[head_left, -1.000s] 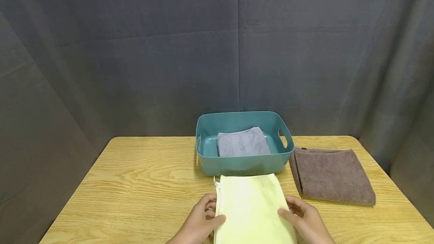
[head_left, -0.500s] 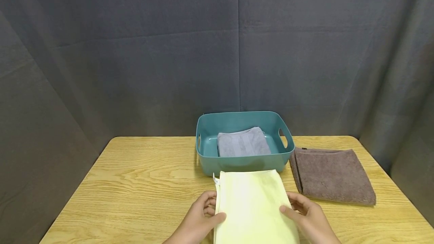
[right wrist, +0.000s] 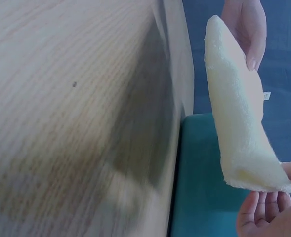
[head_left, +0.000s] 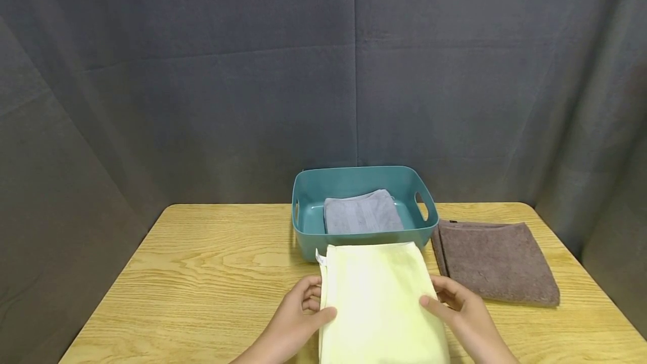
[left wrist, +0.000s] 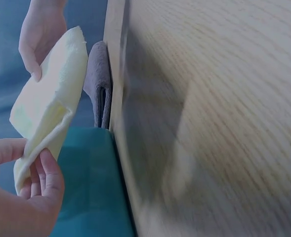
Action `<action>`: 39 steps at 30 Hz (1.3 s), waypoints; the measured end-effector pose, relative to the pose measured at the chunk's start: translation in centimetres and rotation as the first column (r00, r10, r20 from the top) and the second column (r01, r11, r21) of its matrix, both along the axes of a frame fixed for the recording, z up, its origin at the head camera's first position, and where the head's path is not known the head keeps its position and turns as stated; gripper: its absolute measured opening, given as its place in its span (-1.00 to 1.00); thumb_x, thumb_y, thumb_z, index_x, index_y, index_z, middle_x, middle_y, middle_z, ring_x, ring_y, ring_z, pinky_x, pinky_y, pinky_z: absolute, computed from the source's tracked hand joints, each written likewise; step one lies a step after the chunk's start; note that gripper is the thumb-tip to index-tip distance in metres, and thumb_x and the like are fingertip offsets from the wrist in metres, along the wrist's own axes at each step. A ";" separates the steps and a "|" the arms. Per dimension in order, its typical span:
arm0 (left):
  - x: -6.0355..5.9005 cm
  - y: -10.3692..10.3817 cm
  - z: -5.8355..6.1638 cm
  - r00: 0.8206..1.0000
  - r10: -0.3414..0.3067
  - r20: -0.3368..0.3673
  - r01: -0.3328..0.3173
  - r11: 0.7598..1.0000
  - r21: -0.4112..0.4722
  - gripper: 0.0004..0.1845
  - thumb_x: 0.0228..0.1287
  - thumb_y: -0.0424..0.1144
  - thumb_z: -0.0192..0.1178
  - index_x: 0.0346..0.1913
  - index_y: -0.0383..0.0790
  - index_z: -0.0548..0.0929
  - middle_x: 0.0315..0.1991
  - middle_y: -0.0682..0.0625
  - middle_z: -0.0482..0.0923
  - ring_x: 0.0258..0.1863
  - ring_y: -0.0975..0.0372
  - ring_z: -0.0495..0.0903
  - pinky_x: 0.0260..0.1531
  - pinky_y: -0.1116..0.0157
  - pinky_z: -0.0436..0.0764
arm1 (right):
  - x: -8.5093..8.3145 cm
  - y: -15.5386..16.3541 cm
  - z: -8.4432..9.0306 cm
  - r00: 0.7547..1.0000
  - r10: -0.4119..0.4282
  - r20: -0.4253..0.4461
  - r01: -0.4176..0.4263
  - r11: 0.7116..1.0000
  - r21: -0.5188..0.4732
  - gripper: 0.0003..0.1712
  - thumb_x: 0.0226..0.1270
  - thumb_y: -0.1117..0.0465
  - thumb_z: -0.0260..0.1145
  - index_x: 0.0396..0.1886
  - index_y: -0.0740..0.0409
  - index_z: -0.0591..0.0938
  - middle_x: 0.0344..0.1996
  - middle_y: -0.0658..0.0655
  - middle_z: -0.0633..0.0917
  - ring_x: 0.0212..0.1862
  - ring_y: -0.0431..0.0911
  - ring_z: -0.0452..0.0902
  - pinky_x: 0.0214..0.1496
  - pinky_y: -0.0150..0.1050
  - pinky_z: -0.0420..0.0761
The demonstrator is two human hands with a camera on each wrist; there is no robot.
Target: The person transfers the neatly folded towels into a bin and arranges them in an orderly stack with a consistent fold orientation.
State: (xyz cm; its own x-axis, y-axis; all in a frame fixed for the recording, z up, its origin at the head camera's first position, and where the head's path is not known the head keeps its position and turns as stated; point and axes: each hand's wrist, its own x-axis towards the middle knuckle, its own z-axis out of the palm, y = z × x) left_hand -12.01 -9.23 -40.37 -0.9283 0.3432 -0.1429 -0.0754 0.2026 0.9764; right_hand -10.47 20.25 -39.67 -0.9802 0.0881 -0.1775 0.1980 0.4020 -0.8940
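Observation:
A folded pale yellow towel (head_left: pixel 376 302) is held just above the table between my two hands, its far edge reaching the front wall of the teal basket (head_left: pixel 354 243). My left hand (head_left: pixel 298 319) grips the towel's left edge, thumb on top and fingers underneath. My right hand (head_left: pixel 455 310) grips the right edge the same way. The wrist views show the yellow towel (left wrist: pixel 46 103) (right wrist: pixel 236 133) lifted off the wood, pinched at both sides. A folded grey towel (head_left: pixel 361 212) lies inside the basket.
A folded brown towel (head_left: pixel 495 263) lies on the wooden table (head_left: pixel 202 274) to the right of the basket. Dark grey curtain hangs behind and to both sides. Bare wood spreads across the table's left half.
The yellow towel has risen and moved forward, its far edge now overlapping the basket's front wall. Both hands moved with it, still gripping its sides.

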 end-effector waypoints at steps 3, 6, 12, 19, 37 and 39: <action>-0.2 0.1 0.3 1.000 0.010 -0.023 -0.010 1.000 -0.005 -0.27 0.32 -0.23 0.30 0.39 -0.51 0.22 0.15 -0.23 0.39 -0.04 0.07 0.44 -0.15 0.16 0.58 | -0.1 0.0 0.2 1.000 -0.006 0.000 0.006 1.000 -0.012 -0.39 0.35 0.01 0.38 0.28 0.23 0.52 0.03 0.11 0.64 0.11 0.03 0.53 0.08 -0.06 0.55; -0.4 0.2 0.6 0.998 0.019 -0.054 -0.019 1.000 -0.005 -0.29 0.31 -0.22 0.31 0.38 -0.49 0.26 0.11 -0.20 0.43 -0.06 0.09 0.45 -0.19 0.18 0.58 | -0.3 0.0 0.4 1.000 -0.014 0.010 0.015 0.999 -0.029 -0.34 0.34 -0.04 0.38 0.30 0.23 0.50 0.11 0.15 0.61 0.18 0.08 0.47 0.15 0.02 0.50; -1.1 0.3 1.5 0.994 0.047 -0.100 -0.047 0.999 0.000 -0.34 0.31 -0.21 0.32 0.36 -0.43 0.32 0.07 -0.17 0.47 -0.07 0.09 0.46 -0.17 0.19 0.57 | -0.8 -0.1 1.1 0.999 -0.032 0.024 0.034 0.996 -0.078 -0.24 0.33 -0.10 0.37 0.36 0.24 0.43 0.21 0.20 0.54 0.23 0.08 0.43 0.20 0.03 0.47; -2.0 0.5 2.1 0.983 0.078 -0.164 -0.073 0.997 0.040 -0.41 0.32 -0.26 0.31 0.32 -0.44 0.38 0.03 -0.17 0.53 -0.13 0.13 0.49 -0.22 0.28 0.57 | -1.5 -0.4 2.0 0.999 -0.052 -0.001 0.051 0.990 -0.132 -0.25 0.34 -0.07 0.38 0.39 0.21 0.41 0.24 0.20 0.52 0.18 -0.02 0.46 0.19 -0.13 0.48; -3.4 0.4 2.9 0.972 0.136 -0.191 -0.123 0.989 0.079 -0.44 0.35 -0.31 0.27 0.33 -0.42 0.39 0.08 -0.18 0.54 -0.08 0.12 0.54 -0.12 0.25 0.58 | -3.3 -0.7 3.3 0.995 -0.056 -0.077 0.045 0.989 -0.139 -0.34 0.38 -0.02 0.35 0.36 0.19 0.45 0.16 0.16 0.56 0.07 -0.12 0.46 0.10 -0.27 0.50; -3.7 0.4 2.9 0.971 0.134 -0.197 -0.121 0.990 0.077 -0.45 0.37 -0.30 0.25 0.34 -0.42 0.38 0.10 -0.20 0.53 -0.05 0.09 0.55 -0.08 0.22 0.58 | -3.4 -0.7 3.4 0.995 -0.055 -0.088 0.042 0.989 -0.143 -0.35 0.39 -0.01 0.35 0.35 0.19 0.45 0.14 0.17 0.56 0.05 -0.12 0.48 0.08 -0.28 0.51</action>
State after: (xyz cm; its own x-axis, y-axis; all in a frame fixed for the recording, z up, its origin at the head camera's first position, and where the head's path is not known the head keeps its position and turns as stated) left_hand -15.67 -8.85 -37.42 -0.9725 0.2222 0.0697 0.1027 0.1406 0.9847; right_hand -13.88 19.55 -36.28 -0.9880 0.1164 -0.1017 0.1294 0.2630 -0.9561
